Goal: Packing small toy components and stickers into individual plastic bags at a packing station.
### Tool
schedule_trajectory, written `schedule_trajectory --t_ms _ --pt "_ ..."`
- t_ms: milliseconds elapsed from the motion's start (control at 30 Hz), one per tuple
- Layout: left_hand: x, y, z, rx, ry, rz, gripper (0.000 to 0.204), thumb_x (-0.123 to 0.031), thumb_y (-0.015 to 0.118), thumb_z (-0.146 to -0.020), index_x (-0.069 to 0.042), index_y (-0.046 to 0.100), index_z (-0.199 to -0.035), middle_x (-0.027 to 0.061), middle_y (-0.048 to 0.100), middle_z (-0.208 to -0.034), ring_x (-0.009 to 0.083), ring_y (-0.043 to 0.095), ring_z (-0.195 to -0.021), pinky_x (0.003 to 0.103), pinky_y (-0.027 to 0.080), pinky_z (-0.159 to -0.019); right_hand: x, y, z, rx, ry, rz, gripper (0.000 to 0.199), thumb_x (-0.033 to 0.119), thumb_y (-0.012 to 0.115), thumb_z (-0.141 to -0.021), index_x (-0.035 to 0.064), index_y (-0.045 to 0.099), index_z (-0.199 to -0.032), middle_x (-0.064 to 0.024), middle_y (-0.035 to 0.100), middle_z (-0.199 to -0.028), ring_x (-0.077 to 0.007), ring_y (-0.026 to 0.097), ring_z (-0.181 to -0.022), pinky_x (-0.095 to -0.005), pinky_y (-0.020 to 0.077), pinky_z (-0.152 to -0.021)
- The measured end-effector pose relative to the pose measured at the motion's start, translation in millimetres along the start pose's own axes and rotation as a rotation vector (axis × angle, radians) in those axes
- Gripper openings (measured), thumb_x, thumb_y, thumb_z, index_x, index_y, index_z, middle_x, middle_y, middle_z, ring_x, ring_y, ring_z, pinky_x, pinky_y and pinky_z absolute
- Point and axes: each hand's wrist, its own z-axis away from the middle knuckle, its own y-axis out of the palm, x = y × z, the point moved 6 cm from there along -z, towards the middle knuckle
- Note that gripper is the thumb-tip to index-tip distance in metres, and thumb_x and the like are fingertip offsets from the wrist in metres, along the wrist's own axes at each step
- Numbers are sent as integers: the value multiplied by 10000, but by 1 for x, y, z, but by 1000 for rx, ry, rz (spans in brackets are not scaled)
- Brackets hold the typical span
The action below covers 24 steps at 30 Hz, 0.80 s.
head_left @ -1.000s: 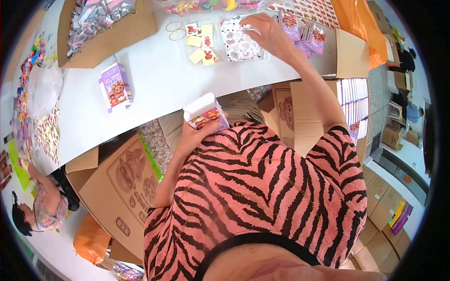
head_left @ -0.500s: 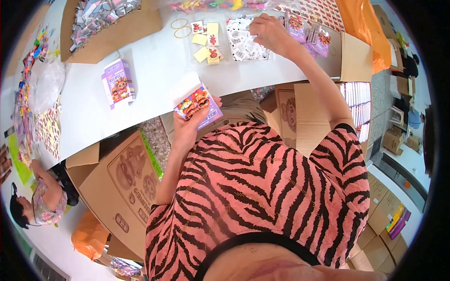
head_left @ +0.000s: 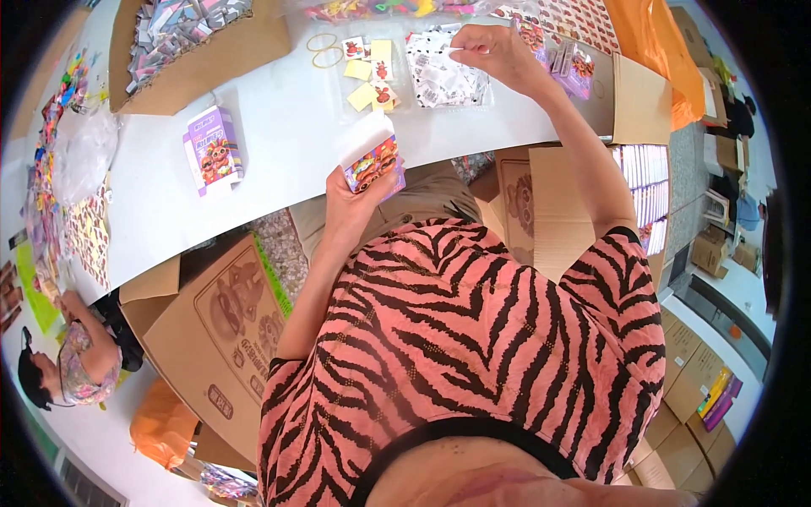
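Note:
My left hand [head_left: 361, 196] is wrapped round a small purple-and-red printed carton [head_left: 372, 165], with its white top flap up, at the table's near edge. Over the right part of the table, my right hand [head_left: 500, 56] pinches a small white slip [head_left: 457, 52] between thumb and fingertips. Just below and left of it lies a clear bag of small white printed packets [head_left: 446, 80]. Left of that bag, yellow and picture cards [head_left: 372, 76] rest in clear plastic. Partly behind my right hand stand several purple cartons [head_left: 576, 74].
Another purple carton [head_left: 214, 152] lies on the table at left, near a cardboard box [head_left: 203, 72] full of grey-and-pink pieces. Rubber bands [head_left: 324, 51] lie behind. Large cartons [head_left: 211, 329] stand below the table. Another person [head_left: 84, 346] works at far left.
My right hand has lifted slightly off the bag of packets, now with a white slip in its fingers. My left hand has moved the carton right and up, tilting it.

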Motion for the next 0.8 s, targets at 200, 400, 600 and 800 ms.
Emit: schedule_trajectory --t_ms 200,400,600,800 --pt "-1 4 -3 -2 23 -86 305 -41 687 -802 21 602 -1088 51 659 -955 96 605 -850 260 509 -767 100 -1 18 122 -132 -289 102 108 650 -842 9 638 -867 -27 631 -782 -98 559 -712 -247 447 -660" --pt "-1 13 -7 43 79 -139 297 -17 682 -783 19 610 -1070 40 659 -943 86 595 -850 246 497 -756 142 23 35 60 -447 -190 129 61 674 -797 34 665 -923 -57 642 -829 -142 586 -742 -251 451 -649" --pt "-2 8 -4 11 51 -98 282 -13 684 -777 19 618 -1049 46 660 -948 86 601 -834 241 500 -751 139 10 29 27 -374 -183 175 96 665 -816 52 671 -985 -55 662 -861 -136 590 -714 -250 457 -617" --pt "-1 3 -4 -14 42 -41 312 -35 701 -785 40 604 -1072 62 662 -966 96 614 -847 249 521 -755 30 6 6 -135 -172 280 218 167 651 -826 51 657 -1010 -93 660 -984 -209 617 -809 -319 504 -709"
